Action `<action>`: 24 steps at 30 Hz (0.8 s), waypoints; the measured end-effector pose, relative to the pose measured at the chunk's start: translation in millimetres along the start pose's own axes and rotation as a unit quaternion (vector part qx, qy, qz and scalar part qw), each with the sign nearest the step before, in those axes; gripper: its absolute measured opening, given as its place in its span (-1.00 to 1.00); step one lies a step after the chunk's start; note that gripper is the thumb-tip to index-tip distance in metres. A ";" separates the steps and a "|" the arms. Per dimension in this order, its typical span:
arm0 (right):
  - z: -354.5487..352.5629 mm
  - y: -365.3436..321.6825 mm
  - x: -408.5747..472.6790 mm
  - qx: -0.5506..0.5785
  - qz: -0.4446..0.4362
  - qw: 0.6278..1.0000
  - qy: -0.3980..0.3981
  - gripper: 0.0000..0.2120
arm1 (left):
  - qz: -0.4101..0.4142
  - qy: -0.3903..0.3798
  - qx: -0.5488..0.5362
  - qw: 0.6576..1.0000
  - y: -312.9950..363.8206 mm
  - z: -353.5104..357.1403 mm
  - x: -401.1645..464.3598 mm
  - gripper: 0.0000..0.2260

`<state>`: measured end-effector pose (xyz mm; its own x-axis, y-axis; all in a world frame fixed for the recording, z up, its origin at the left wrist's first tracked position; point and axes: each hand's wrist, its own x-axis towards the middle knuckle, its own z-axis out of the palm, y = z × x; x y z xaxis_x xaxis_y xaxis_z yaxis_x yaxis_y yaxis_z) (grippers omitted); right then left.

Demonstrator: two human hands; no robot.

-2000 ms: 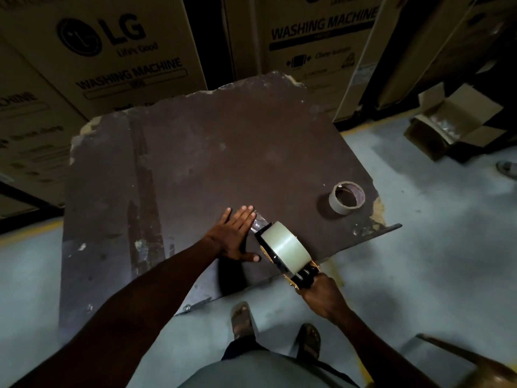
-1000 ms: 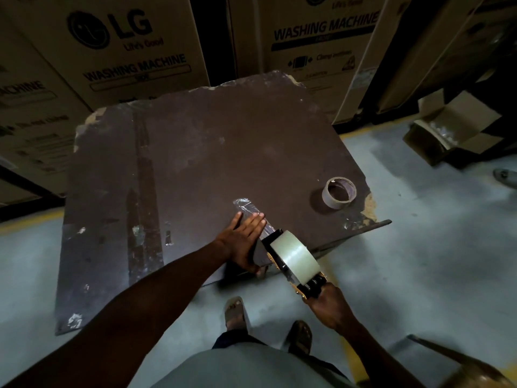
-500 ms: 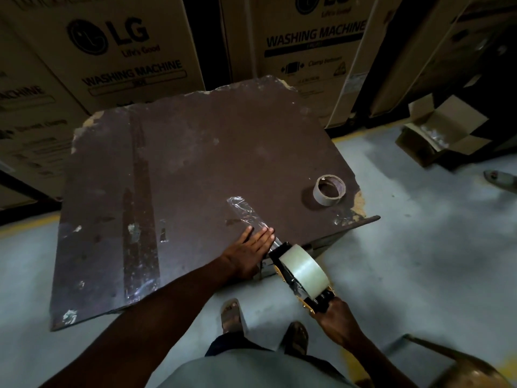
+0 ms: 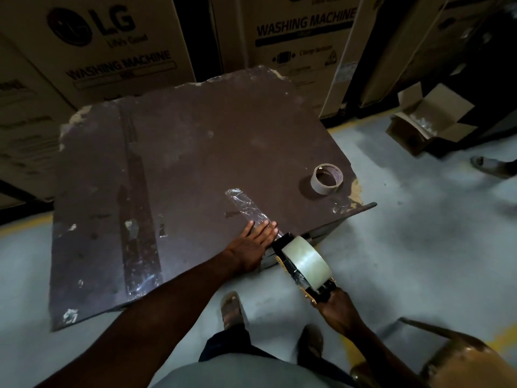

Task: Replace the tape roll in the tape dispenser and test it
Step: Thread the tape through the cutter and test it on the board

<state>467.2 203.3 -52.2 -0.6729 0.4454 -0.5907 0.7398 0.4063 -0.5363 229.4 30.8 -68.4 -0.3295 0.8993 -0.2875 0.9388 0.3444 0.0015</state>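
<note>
Large cardboard cartons (image 4: 112, 51) printed with "LG" and "WASHING MACHINE" fill the upper left and upper middle of the frame, standing behind a worn dark brown bench (image 4: 181, 152) whose chipped corners show pale material. In the upper right an open cardboard box (image 4: 430, 121) sits on the grey floor (image 4: 419, 233); its contents are too dim to make out. Just below it, at the right edge, part of a foot (image 4: 492, 165) shows. A brownish chair (image 4: 461, 359), perhaps metal, occupies the lower right corner.
</note>
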 end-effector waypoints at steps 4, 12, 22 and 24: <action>-8.4 1.7 -3.2 0.027 -0.023 0.999 -0.022 -0.95 | -0.030 -0.005 0.026 0.999 8.2 1.7 -1.2 -0.35; -9.4 14.4 -13.4 0.045 -0.014 0.998 -0.037 -0.78 | -0.043 -0.044 -0.009 0.998 11.7 -7.8 0.7 -0.29; -12.6 3.3 -1.6 0.036 0.034 0.997 -0.057 -0.83 | -0.059 -0.009 -0.210 0.976 -0.7 0.4 5.3 -0.49; -13.0 0.1 0.1 0.029 0.029 0.998 -0.058 -0.83 | -0.070 0.005 -0.221 0.973 2.1 1.3 5.7 -0.50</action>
<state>467.2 213.7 -44.4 -0.6274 0.3706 -0.6848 0.7780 0.3353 -0.5313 229.7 36.3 -71.3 -0.4535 0.8371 -0.3059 0.7506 0.5438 0.3753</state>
